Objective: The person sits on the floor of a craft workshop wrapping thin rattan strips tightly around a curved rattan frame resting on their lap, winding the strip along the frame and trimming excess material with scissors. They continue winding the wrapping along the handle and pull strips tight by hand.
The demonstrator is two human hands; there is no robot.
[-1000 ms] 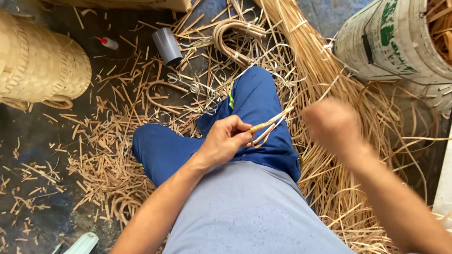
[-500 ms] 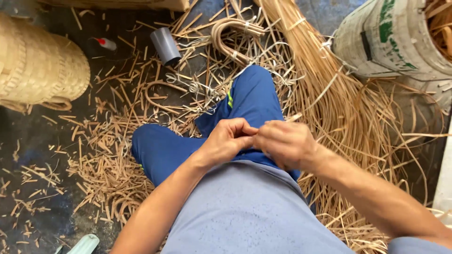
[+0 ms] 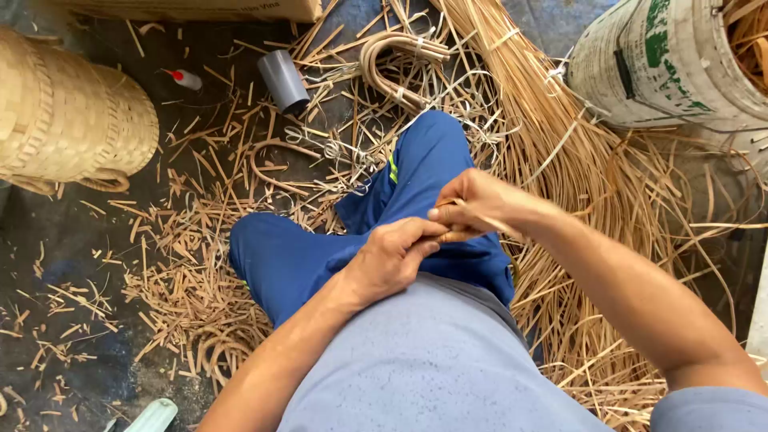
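Observation:
I sit on the floor with blue trousers point(image 3: 304, 256) and a grey shirt. My left hand point(image 3: 396, 256) and my right hand point(image 3: 472, 204) meet over my lap, fingers pinched together on thin rattan strips point(image 3: 496, 226). Most of the strips are hidden inside the two fists; one short end shows by my right thumb. A large bundle of long rattan strands point(image 3: 552, 136) lies on the floor just right of my knee.
A woven basket point(image 3: 68, 120) stands at the far left. A grey tube point(image 3: 282, 80), a small white bottle with a red cap point(image 3: 186, 78) and a curved rattan handle point(image 3: 396, 64) lie ahead. A white sack point(image 3: 664, 64) holding rattan is at the upper right. Offcuts litter the floor.
My right hand came in from out at the right and joined my left hand on the strips. The strip ends that stuck out a second ago are now covered by my fingers.

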